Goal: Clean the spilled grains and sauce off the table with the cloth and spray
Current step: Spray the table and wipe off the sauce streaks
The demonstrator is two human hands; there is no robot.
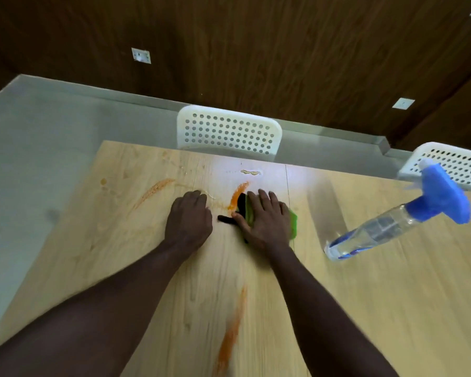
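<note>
Three sauce streaks (239, 192): counted on the table (365, 308); one at the cloth's far edge, one well left, one long and close to the body.
One cloth (292, 221): green and black, pinned flat under the right hand (264, 219).
Right hand: fingers straight, pressed down, nothing gripped.
Left hand (189, 216): rested just left of the cloth, fingers loosely bent, nothing held.
Coming move: the nearest streak lies just beyond the right fingertips, its long axis slanted away rightward; the right hand is judged nearer.
One spray bottle (392, 227): well right, untouched.
</note>
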